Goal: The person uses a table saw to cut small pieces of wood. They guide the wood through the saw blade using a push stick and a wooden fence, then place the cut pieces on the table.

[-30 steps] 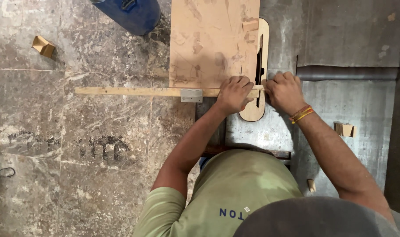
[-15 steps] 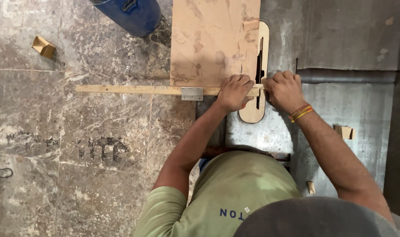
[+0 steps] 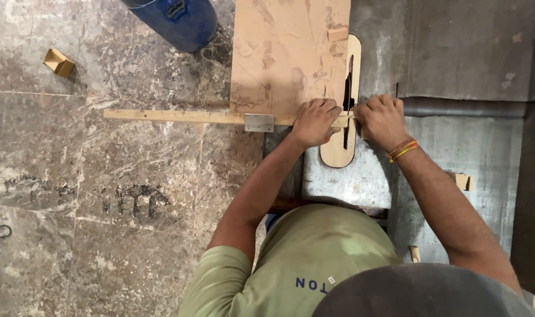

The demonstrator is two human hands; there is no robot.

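A long thin wooden strip (image 3: 173, 115) lies crosswise over a metal saw table (image 3: 361, 176), with a small metal hinge (image 3: 259, 122) fixed on it. My left hand (image 3: 314, 122) grips the strip just left of the blade slot in the oval wooden insert (image 3: 339, 154). On the other side of the slot, my right hand (image 3: 382, 120), with a thread band at the wrist, pinches the strip's right end. A plywood sheet (image 3: 288, 53) lies on the table behind the strip.
A blue barrel (image 3: 182, 20) stands on the stone floor at the top. A small wooden block (image 3: 58, 61) lies far left. Another offcut (image 3: 462, 181) rests on the table at right. A grey metal sheet (image 3: 467, 47) covers the back right.
Nothing has visibly moved; both hands stay on the strip at the blade slot.
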